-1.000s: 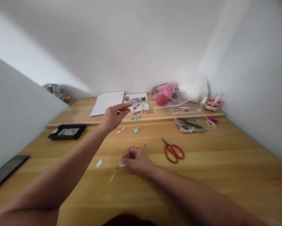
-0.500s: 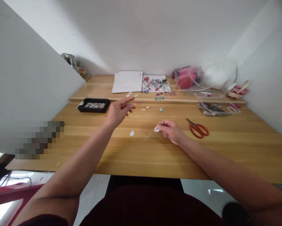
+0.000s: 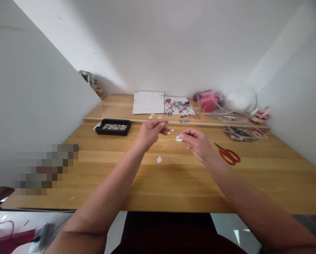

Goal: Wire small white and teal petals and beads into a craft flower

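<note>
One white leaf-shaped piece (image 3: pixel 178 138) is being pinched between the thumb and fingers of the right hand (image 3: pixel 197 141) above the wooden desk (image 3: pixel 184 192), with a thin yellowish strand (image 3: pixel 167 145) slanting down and leftward from near it. Across from it, the left hand (image 3: pixel 153 131) is hovering with curled fingers, thumb close to the index, and whether it is gripping anything I cannot tell. Nearer the person, a second white piece (image 3: pixel 159 159) is lying flat, while red-handled scissors (image 3: pixel 229 155) are resting beyond the right wrist.
</note>
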